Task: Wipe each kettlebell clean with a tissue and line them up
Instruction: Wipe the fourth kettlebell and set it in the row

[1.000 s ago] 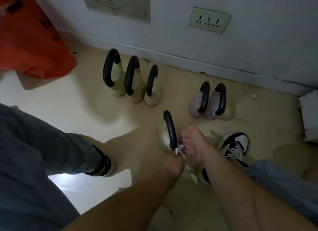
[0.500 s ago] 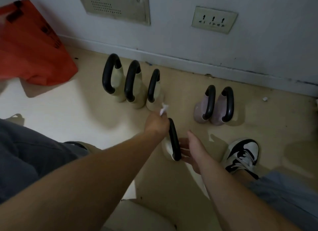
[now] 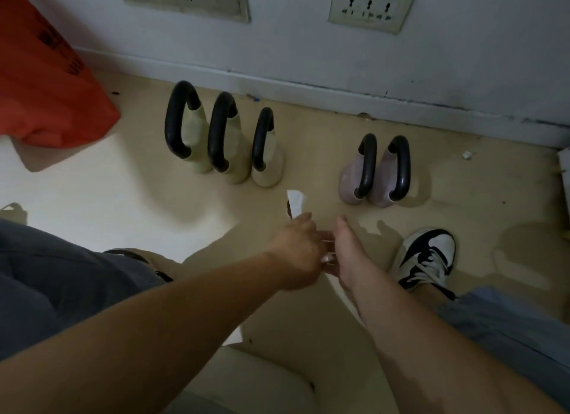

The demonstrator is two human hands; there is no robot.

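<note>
Lined up: 3 cream kettlebells [image 3: 237,154] are stood side by side, upper centre, by the wall. 2 pink kettlebells [image 3: 385,179] are paired to their right, with a gap between the groups.
In hand: a 6th is judged hidden under the hands, centre frame. Only a dark handle sliver [image 3: 288,210] is seen.
Tissue [image 3: 295,202]: 1, white, pinched in the left hand [image 3: 297,253].
Right hand [image 3: 345,253]: set just beside the left; its grip cannot be told.
Left to do: the 6th is judged not yet placed in line.
Count: 5 kettlebells seen whole, 1 tissue.

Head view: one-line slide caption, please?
Left hand pinching a tissue beside right hand; cream kettlebells and pink kettlebells stand by the wall.
</note>
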